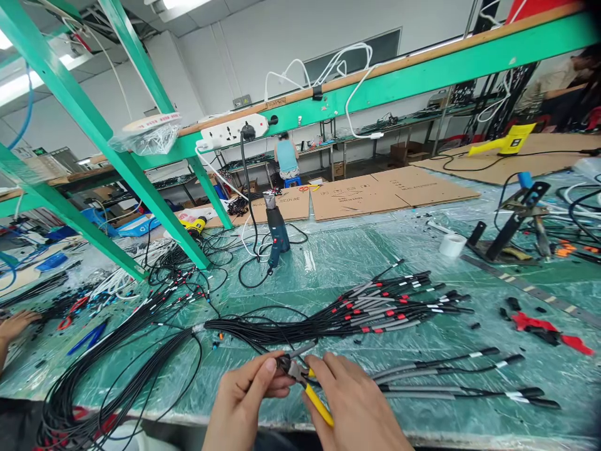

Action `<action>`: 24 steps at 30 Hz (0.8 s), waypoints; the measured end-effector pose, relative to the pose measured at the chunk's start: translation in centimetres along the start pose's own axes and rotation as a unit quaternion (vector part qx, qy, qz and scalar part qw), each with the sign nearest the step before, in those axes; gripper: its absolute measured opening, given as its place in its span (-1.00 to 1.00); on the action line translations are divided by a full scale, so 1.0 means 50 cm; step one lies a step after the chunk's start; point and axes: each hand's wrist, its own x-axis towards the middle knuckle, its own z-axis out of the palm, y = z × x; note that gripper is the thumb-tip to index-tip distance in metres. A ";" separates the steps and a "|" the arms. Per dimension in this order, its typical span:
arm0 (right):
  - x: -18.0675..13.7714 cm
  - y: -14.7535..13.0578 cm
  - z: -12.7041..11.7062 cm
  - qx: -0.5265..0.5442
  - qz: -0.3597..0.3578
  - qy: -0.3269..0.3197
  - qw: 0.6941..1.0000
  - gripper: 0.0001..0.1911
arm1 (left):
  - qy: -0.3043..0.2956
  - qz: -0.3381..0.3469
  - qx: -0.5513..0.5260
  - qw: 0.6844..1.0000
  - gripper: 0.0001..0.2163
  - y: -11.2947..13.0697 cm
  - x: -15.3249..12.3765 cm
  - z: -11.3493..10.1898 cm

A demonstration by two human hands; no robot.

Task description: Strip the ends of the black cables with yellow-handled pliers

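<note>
My left hand (pixel 244 398) pinches a black cable with a grey sleeve (pixel 303 349) between thumb and fingers, near the table's front edge. In my right hand (pixel 359 401) are diagonal cutters (pixel 320 406) with yellow handles. Their metal jaws meet the cable at my left fingertips; whether they are closed through it I cannot tell. Just beyond both hands lies a thick bundle of black cables (pixel 282 332), its ends fanned out with grey sleeves and red and white marks. Several separate grey-sleeved cables (pixel 422 391) lie to the right of my right hand.
A heat gun (pixel 277 228) stands on the plastic-covered green table. At right are a tape roll (pixel 452 244), a metal fixture (pixel 509 228) and red scraps (pixel 535 322). Blue-handled pliers (pixel 88 337) lie left, near another person's hand (pixel 17 326). Green frame posts (pixel 141 207) rise behind.
</note>
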 end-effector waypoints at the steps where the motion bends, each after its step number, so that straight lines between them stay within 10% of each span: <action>1: 0.001 0.003 0.001 -0.013 -0.006 0.007 1.000 -0.55 | -0.004 0.001 0.000 1.000 -0.66 -0.001 0.000 0.000; 15: 0.011 -0.009 -0.049 0.253 0.071 -0.182 0.948 -0.80 | -0.040 0.055 0.067 0.995 -0.71 -0.019 -0.005 -0.002; 24: -0.003 0.009 0.000 -0.034 -0.006 0.001 0.999 -0.47 | -0.054 0.034 0.053 0.997 -0.66 -0.006 -0.003 -0.004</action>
